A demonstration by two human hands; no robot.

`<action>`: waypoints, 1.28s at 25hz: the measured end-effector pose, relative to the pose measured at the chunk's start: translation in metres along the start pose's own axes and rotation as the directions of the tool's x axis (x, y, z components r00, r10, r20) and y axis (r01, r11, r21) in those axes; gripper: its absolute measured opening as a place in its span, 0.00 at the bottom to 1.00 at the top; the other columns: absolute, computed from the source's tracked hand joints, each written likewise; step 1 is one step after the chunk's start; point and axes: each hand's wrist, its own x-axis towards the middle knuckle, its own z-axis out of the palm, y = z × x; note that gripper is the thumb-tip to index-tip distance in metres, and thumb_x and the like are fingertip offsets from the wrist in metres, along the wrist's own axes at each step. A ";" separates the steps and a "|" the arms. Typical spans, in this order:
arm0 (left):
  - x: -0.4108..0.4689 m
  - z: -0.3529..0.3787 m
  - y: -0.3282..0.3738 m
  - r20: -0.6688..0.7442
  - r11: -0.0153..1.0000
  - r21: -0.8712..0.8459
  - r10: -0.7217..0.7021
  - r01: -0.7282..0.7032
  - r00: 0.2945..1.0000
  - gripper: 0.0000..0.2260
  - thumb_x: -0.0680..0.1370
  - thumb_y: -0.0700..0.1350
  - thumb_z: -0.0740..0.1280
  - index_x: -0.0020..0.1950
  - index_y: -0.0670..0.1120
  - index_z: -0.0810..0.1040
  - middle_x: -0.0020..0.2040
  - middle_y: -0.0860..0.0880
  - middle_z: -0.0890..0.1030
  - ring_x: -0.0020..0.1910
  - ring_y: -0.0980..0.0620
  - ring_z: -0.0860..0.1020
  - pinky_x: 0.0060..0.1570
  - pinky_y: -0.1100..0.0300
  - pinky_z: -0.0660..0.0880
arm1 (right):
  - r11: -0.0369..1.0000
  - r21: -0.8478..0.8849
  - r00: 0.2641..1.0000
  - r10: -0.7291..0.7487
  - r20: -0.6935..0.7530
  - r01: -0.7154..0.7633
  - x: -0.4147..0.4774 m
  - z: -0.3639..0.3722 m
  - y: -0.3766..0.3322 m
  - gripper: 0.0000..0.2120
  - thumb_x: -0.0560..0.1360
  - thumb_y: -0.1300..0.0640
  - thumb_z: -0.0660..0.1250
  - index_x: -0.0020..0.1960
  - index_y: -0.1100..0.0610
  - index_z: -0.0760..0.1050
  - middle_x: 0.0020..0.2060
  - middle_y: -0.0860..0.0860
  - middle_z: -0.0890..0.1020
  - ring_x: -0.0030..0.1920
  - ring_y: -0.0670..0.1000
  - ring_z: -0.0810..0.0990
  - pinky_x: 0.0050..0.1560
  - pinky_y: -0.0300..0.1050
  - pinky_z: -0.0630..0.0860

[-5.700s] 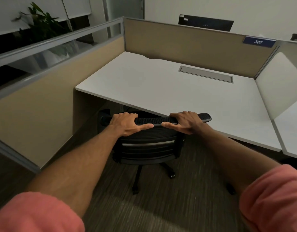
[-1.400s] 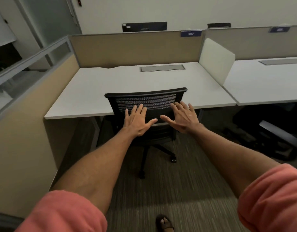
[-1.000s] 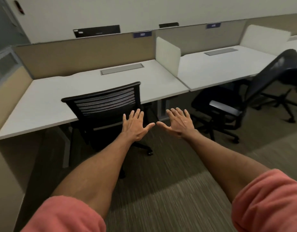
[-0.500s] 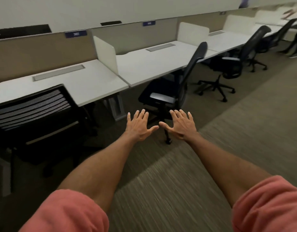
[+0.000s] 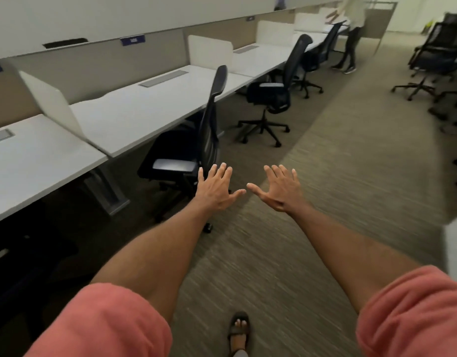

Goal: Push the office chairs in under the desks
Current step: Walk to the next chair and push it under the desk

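Observation:
A black mesh-backed office chair (image 5: 209,119) stands pulled out from the second white desk (image 5: 134,109), its seat partly under the desk edge and its back turned side-on to me. My left hand (image 5: 217,188) hovers open just in front of the chair's back, fingers spread, not touching it. My right hand (image 5: 280,188) is open too, held over the carpet to the right. A second black chair (image 5: 281,83) stands out from the following desk (image 5: 260,57), and a third chair (image 5: 325,45) is farther along.
White divider panels (image 5: 209,51) separate the desks. A person (image 5: 352,32) stands at the far end of the row. Several black chairs (image 5: 433,57) are grouped at the right. Carpet aisle (image 5: 338,176) runs between. My sandalled foot (image 5: 239,331) is at the bottom.
I let go of the first chair, now tucked at its desk and out of view at left, and turned right along the row. Both hands stay open and near the second chair.

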 end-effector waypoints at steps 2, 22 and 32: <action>0.044 -0.001 0.011 -0.002 0.999 0.013 0.038 -0.038 0.999 0.39 0.79 0.69 0.53 0.81 0.47 0.49 0.82 0.47 0.49 0.80 0.45 0.46 0.76 0.38 0.41 | 0.999 -0.001 0.999 0.038 -0.012 -0.038 0.032 -0.004 0.023 0.48 0.72 0.23 0.43 0.80 0.56 0.55 0.79 0.56 0.60 0.80 0.56 0.53 0.78 0.61 0.47; 0.418 -0.038 0.025 -0.085 0.994 0.105 0.035 -0.026 0.996 0.37 0.79 0.68 0.53 0.81 0.46 0.54 0.82 0.45 0.48 0.80 0.44 0.44 0.75 0.36 0.40 | 0.999 -0.034 1.000 -0.015 -0.019 0.015 0.392 -0.015 0.159 0.49 0.72 0.23 0.42 0.80 0.55 0.55 0.79 0.57 0.60 0.79 0.57 0.54 0.77 0.63 0.47; 0.537 -0.079 -0.036 -0.189 0.940 0.089 -0.309 0.330 0.932 0.37 0.79 0.69 0.53 0.80 0.46 0.55 0.82 0.45 0.48 0.80 0.43 0.45 0.75 0.35 0.40 | 0.948 -0.002 0.948 -0.318 0.018 0.318 0.572 -0.009 0.161 0.47 0.73 0.23 0.43 0.80 0.55 0.58 0.78 0.57 0.62 0.79 0.57 0.56 0.78 0.63 0.48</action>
